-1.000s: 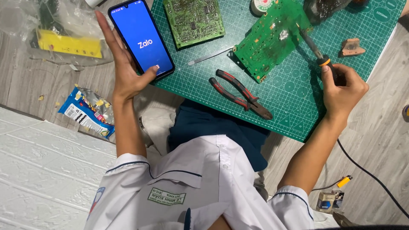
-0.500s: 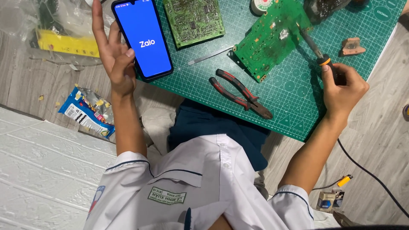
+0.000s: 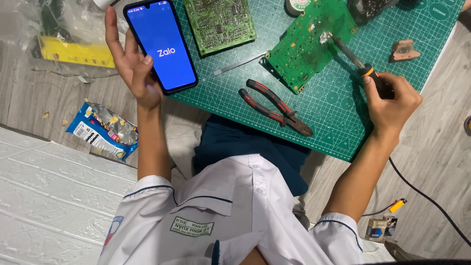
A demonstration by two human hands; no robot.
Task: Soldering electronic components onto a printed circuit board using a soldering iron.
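While the left hand (image 3: 135, 68) grips a phone (image 3: 161, 45), the right hand (image 3: 390, 100) clasps a soldering iron (image 3: 360, 66) touching a circuit board (image 3: 311, 44)

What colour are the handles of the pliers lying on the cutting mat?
Red and black, on the pliers lying on the green cutting mat; the head view shows them clearly.

Grey wood-plank floor (image 3: 441, 147) meets a white brick-patterned panel (image 3: 44, 196) at left.

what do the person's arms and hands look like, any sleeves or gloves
Both hands are bare, with no gloves: the left hand and the right hand. The forearms are bare too. Short white sleeves with a thin dark stripe near the hem end above the elbows.
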